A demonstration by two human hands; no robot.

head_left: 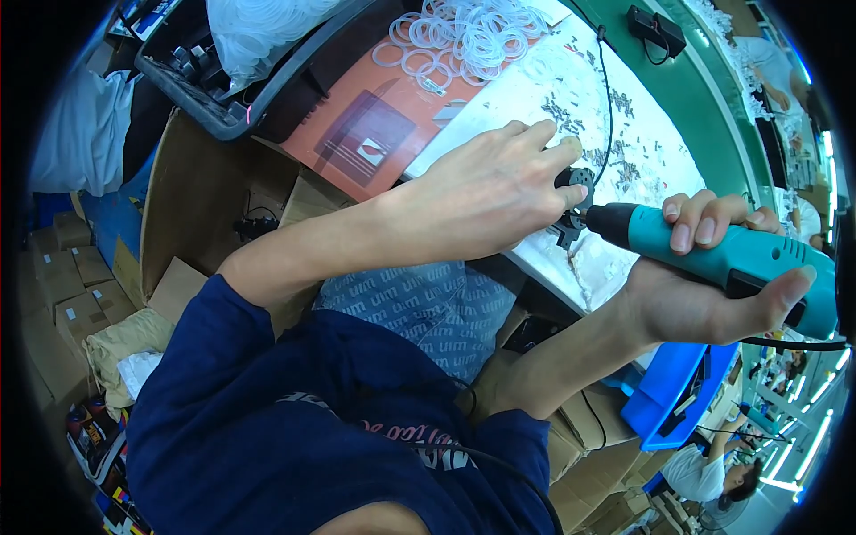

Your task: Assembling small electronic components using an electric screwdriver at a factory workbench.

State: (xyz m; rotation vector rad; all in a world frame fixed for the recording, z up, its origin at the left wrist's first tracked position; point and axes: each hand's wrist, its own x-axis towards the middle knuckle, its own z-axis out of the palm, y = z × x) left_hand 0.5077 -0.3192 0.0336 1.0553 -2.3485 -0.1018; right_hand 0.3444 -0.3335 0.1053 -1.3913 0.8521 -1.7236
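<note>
Looks like smooth, slightly glossy plastic on the teal power screwdriver (758,261), and like matt plastic on the black part (580,177). Appears clear and smooth on the plastic rings (477,43), shiny on the blue plastic bin (662,392), dull on the cardboard box (189,201), soft and matt on the navy cloth shirt (294,428).

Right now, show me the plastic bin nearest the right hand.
The blue bin, just below the right hand in view; the black bin sits at upper left.

Right hand (691,299): grips teal electric screwdriver (758,259)
Left hand (499,183): holds black part (585,178) at its tip
Surface (513,100): strewn with small screws (615,165)
</note>
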